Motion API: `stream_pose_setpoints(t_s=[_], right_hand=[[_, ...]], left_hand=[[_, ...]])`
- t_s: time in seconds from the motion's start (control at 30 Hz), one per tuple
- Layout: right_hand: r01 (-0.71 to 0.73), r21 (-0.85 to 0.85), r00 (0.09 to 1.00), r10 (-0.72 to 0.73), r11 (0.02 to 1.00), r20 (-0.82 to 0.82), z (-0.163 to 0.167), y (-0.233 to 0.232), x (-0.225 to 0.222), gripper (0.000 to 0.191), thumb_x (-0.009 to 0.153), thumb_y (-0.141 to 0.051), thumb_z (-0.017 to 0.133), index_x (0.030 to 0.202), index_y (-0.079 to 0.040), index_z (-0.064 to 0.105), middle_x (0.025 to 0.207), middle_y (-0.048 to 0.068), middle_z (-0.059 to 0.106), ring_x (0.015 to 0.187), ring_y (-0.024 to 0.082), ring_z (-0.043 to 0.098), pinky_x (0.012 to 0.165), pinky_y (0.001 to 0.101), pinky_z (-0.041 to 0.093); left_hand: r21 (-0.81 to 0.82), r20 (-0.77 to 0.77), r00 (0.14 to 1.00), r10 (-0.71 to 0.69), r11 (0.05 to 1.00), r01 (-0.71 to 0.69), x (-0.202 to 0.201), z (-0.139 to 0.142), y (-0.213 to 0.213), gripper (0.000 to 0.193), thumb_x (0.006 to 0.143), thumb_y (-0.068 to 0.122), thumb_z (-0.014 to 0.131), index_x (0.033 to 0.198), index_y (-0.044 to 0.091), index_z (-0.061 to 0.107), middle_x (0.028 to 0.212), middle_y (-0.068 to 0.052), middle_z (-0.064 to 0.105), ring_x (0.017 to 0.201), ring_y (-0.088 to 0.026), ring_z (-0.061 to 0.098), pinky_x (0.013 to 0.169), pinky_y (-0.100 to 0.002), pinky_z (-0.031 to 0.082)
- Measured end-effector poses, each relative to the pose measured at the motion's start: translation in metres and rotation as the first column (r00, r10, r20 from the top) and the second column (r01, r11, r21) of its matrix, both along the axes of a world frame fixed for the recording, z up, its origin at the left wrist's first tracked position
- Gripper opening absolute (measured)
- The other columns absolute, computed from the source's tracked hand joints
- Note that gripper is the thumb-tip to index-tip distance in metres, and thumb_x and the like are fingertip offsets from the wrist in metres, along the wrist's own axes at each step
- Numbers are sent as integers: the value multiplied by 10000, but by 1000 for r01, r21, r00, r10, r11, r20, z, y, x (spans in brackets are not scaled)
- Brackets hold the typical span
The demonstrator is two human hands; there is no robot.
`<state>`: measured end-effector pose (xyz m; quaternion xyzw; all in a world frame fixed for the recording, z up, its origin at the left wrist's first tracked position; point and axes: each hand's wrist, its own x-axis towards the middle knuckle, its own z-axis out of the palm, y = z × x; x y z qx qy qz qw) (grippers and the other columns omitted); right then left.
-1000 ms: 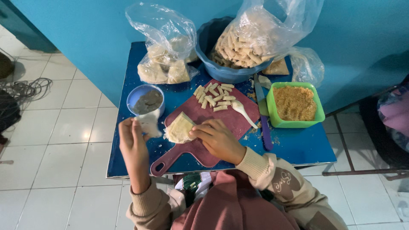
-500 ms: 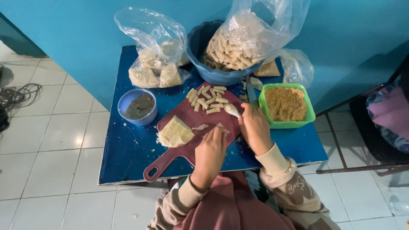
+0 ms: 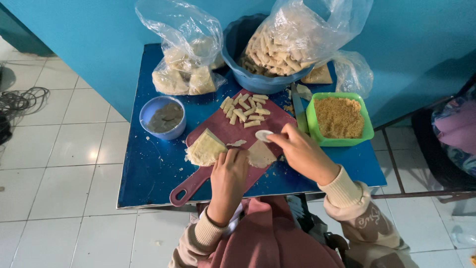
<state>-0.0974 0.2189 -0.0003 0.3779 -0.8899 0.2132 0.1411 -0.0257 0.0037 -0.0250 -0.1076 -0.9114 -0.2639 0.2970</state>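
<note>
Head view, left to right: a small blue bowl (image 3: pixel 162 117) of grey paste, a stack of wrappers (image 3: pixel 205 149) on a maroon cutting board (image 3: pixel 224 133). The left hand (image 3: pixel 228 171), fingers flat and open, pins a single wrapper (image 3: pixel 261 154). The right hand (image 3: pixel 301 151) pinches a white spoon (image 3: pixel 264 135) over it. Holding the sheet flat and centring the filling would help. A green tub (image 3: pixel 340 118) of crumbs sits rightmost.

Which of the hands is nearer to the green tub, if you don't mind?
Right. The right hand is just beside the green tub; the left hand rests farther away on the board.
</note>
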Motion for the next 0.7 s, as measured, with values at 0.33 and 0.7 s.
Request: stream_pose_setpoints(t_s=[0.33, 0.7], right_hand=[[81, 100, 984, -63, 992, -164, -11, -12, 10, 301, 870, -70, 642, 1150, -140, 727, 914, 100, 500, 852, 283, 589, 722, 403, 484], [206, 85, 935, -170, 975, -311, -12, -6, 2, 402, 841, 3, 623, 1225, -97, 681, 1014, 107, 537, 849, 268, 592, 728, 382, 489]], left_hand=[[18, 4, 1000, 0, 1000, 0, -1, 2, 2, 113, 897, 91, 681, 1010, 78, 683, 976, -72, 643, 906, -296, 610, 813, -408, 513], [31, -2, 1000, 4, 1000, -3, 0, 4, 2, 70, 928, 110, 666, 990, 81, 679, 968, -73, 640, 900, -296, 611, 813, -412, 512]])
